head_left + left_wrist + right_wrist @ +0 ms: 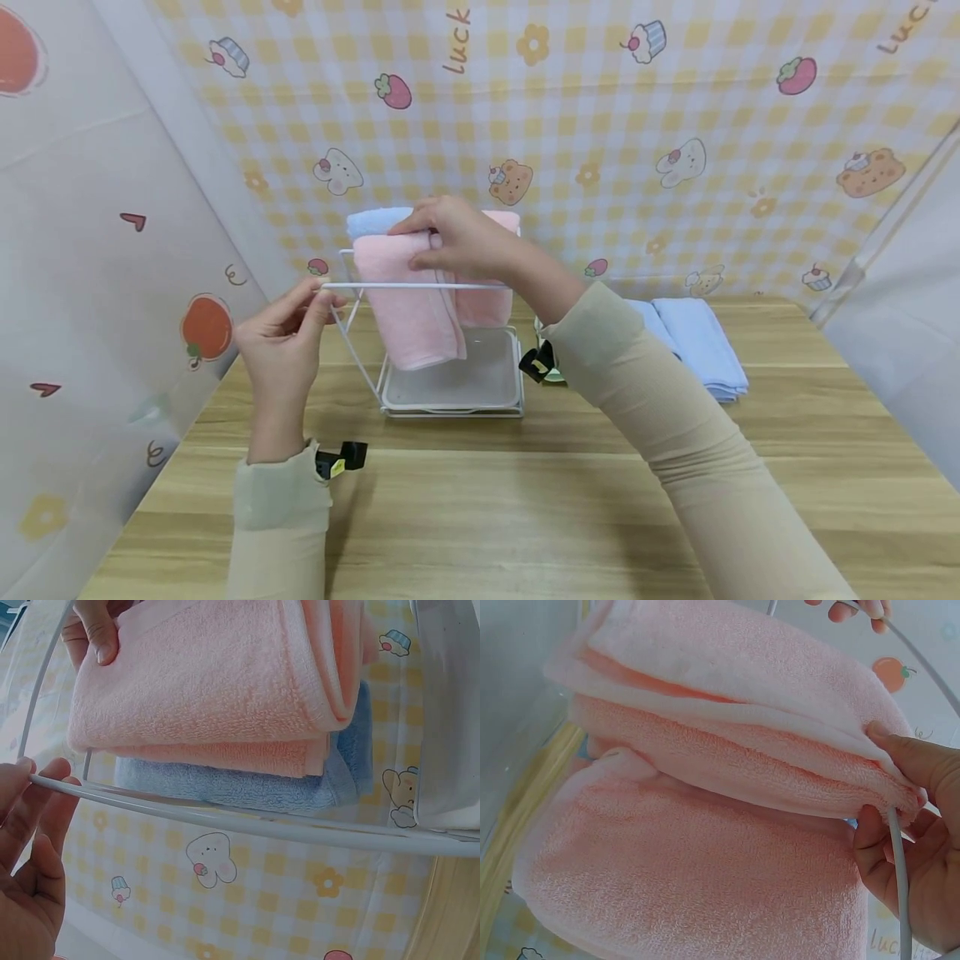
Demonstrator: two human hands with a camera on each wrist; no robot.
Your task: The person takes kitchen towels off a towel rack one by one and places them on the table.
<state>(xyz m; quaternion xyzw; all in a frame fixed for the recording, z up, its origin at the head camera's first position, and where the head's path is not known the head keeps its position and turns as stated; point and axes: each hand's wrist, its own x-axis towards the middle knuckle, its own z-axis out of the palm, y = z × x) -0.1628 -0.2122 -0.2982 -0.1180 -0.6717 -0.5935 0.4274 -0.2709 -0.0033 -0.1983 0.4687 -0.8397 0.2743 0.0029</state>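
Note:
In the head view a white wire rack [390, 286] stands on the table. My left hand [281, 342] pinches the left corner of its front top bar, also seen in the left wrist view. My right hand [465, 242] grips the upper end of a folded pink towel [408, 308], thumb on the near side. This towel hangs behind the front bar, its lower end above the rack's pale tray [487, 367]. A second pink towel [483, 307] hangs beside it to the right. Behind them is a blue towel [371, 221], its lower part showing in the left wrist view.
Folded light blue towels [697, 337] lie on the wooden table [480, 500] to the right of the rack. A green-rimmed item [555, 375] is mostly hidden behind my right cuff. A patterned cloth [570, 117] covers the wall behind.

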